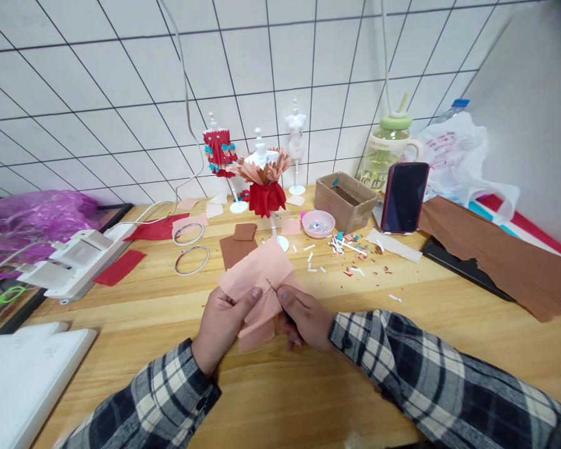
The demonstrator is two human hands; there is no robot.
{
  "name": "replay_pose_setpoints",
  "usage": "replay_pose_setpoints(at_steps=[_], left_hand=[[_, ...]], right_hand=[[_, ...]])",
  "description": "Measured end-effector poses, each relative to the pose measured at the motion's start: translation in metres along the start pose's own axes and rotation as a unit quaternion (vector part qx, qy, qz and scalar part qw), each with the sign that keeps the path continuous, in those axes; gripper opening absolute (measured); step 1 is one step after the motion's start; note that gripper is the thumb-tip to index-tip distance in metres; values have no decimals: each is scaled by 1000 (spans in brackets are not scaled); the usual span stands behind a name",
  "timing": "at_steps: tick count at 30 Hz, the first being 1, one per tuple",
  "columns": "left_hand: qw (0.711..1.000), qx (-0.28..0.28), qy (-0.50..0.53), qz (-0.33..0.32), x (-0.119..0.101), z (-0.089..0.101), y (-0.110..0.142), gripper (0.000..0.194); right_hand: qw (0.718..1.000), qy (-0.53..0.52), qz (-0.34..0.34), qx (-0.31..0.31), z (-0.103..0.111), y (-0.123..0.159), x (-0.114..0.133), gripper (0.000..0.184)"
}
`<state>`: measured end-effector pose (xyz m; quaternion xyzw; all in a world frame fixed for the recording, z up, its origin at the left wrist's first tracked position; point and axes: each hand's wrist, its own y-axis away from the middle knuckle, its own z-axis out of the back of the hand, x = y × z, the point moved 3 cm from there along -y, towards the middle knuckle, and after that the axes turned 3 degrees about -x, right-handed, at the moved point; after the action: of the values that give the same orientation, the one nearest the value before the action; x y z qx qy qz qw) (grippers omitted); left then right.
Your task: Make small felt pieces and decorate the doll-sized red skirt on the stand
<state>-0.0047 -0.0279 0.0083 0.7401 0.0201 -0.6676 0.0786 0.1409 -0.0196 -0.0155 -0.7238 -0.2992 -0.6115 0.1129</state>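
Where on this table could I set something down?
Bare wood shows between your left sleeve and the power strip, and between your right sleeve and the brown sheet. It's crowded around the pink bowl, with scraps and the cardboard box.

Table (pixel 144 349) before a tiled wall (pixel 140 93). At the back centre stand three dress forms (pixel 296 128); to their right, an open box (pixel 343 202), a bowl (pixel 318 232) just left of it and scraps (pixel 341 243) in front. Farther right, a phone (pixel 404 198) stands before a jug (pixel 386 146). Left of the forms lie two rings (pixel 185 274), then a power strip (pixel 91 259).
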Motion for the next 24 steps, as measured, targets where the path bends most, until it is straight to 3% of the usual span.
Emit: replay_pose_setpoints(at_steps=[8,12,19,24], left_hand=[[999,26,1,25,5,0,-1,35],[1000,8,4,23,6,1,-1,37],[998,42,20,30,7,-2,1,37],[999,31,34,-10,6,3,0,40]], right_hand=[[1000,14,12,-16,0,0,1,61],[1000,6,2,-13,0,0,1,59],[1000,11,4,-14,0,1,3,60],[999,49,15,-19,3,0,2,60]])
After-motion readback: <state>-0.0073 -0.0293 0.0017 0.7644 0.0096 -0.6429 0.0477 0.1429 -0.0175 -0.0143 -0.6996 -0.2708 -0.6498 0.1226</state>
